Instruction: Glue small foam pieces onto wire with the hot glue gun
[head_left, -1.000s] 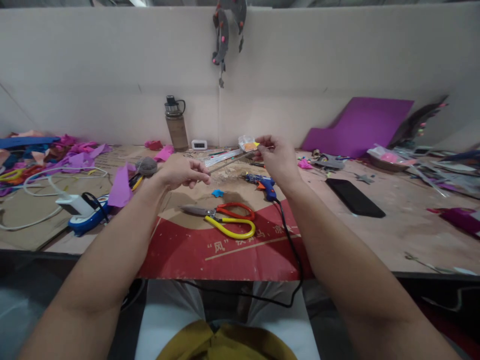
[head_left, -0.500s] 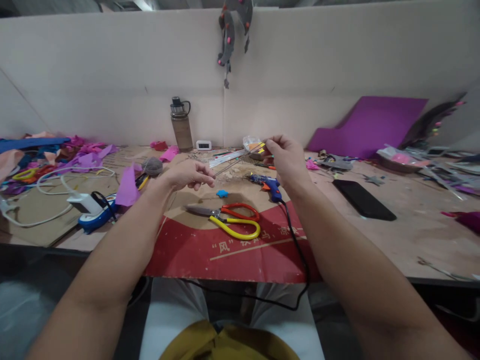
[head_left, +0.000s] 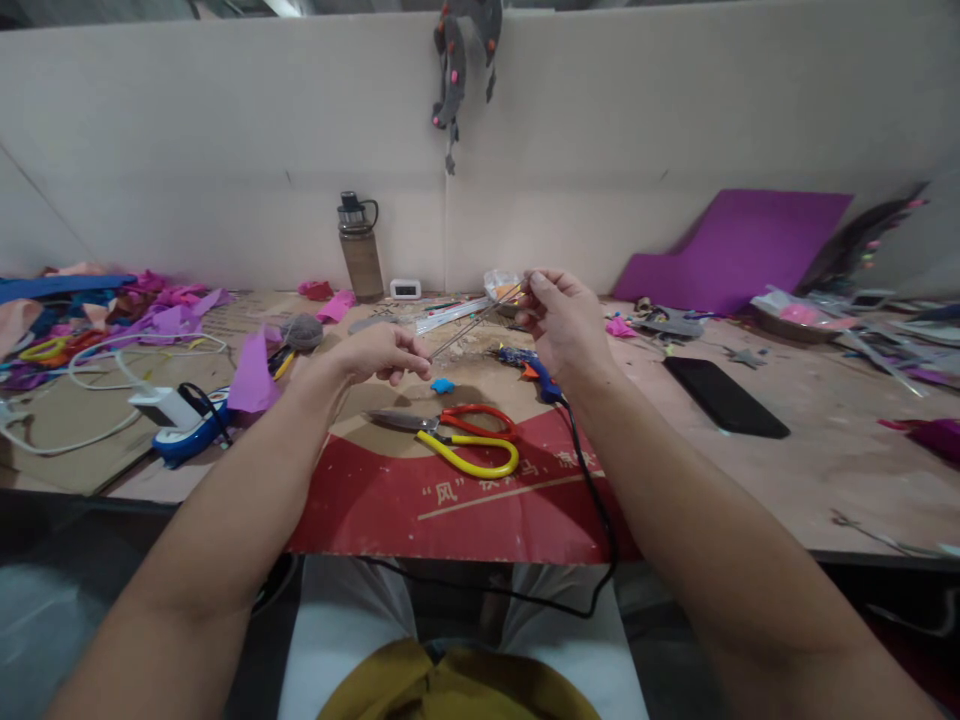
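Observation:
A thin grey strand (head_left: 472, 326), like wire or yarn, stretches between my two hands over the table. My left hand (head_left: 390, 354) pinches its lower left end, fingers closed. Higher and to the right, my right hand (head_left: 559, 310) grips the other end between thumb and fingers. Beneath my hands lie a small blue piece (head_left: 442, 385) and scissors with one red and one yellow handle (head_left: 484, 455), blades pointing left. A blue glue gun (head_left: 525, 360) rests just below my right hand, its front in view.
Red and brown cardboard (head_left: 465, 530) covers the near middle. A bottle (head_left: 361, 250) and small white clock (head_left: 406, 289) stand at the back. A black phone (head_left: 726, 397) lies right; a power strip (head_left: 187, 440) and felt scraps (head_left: 172, 322) are left. The black cord (head_left: 592, 480) hangs over the front edge.
A yellow bit seen at my right fingertips before no longer shows. My right hand has shifted slightly left. The strand is still held between both hands.

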